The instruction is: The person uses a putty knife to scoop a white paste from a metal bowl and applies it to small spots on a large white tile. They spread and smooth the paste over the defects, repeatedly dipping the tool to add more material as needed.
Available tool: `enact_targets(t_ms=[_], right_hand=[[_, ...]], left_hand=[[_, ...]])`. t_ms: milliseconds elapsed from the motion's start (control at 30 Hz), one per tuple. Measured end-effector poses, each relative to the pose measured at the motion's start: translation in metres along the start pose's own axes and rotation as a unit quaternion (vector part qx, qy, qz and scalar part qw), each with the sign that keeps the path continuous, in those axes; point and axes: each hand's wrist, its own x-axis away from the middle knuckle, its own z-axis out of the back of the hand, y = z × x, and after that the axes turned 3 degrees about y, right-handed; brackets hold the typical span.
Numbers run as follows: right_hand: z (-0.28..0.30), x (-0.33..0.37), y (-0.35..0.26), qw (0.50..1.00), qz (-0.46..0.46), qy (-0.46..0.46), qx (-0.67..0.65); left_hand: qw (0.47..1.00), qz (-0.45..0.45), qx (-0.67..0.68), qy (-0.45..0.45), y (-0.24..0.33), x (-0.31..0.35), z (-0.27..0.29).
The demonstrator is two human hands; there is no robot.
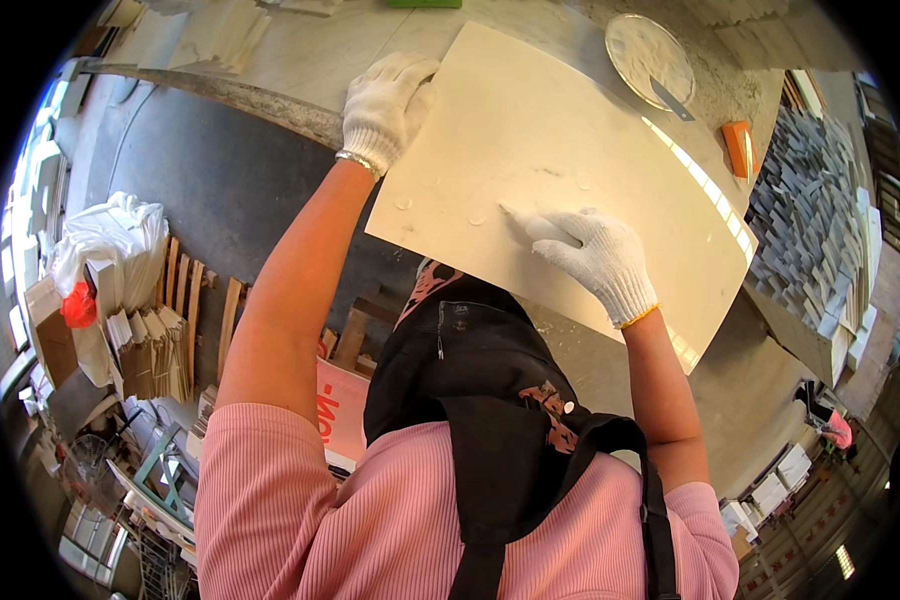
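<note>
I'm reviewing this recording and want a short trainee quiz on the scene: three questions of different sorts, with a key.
1. Where is the person's left hand?
A) Away from the pale panel
B) At the panel's left edge
C) At the panel's right edge

2. True or false: the right hand is bare.

3. Fill in the colour: to the right of the round dish, and nearer the person, lies a small ______ object.

Key:
1. B.
2. False; it wears a white glove.
3. Orange.
</note>
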Motion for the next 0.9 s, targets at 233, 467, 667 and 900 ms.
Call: enact_targets(t_ms=[233, 467, 667, 900], right_hand=[[0.0018, -0.0007, -0.0029, 1.0, -0.002, -0.001, 0.002], [-0.0011, -0.0006, 0.0022, 1.0, 0.01, 0.009, 0.01], [-0.0004, -0.0016, 0.0024, 1.0, 0.02, 0.011, 0.014], [0.0019, -0.0013, -0.0016, 0.999, 0.022, 0.016, 0.03]], left_hand=[[1.0, 0.007, -0.008, -0.005, -0.0009, 0.0022, 0.0003], [1.0, 0.003, -0.005, -0.001, -0.0013, 0.0018, -0.0006], [1.0, 0.007, -0.002, -0.003, -0.0003, 0.0017, 0.0007], [1.0, 0.009, 0.0, -0.001, 0.0005, 0.0012, 0.0008]])
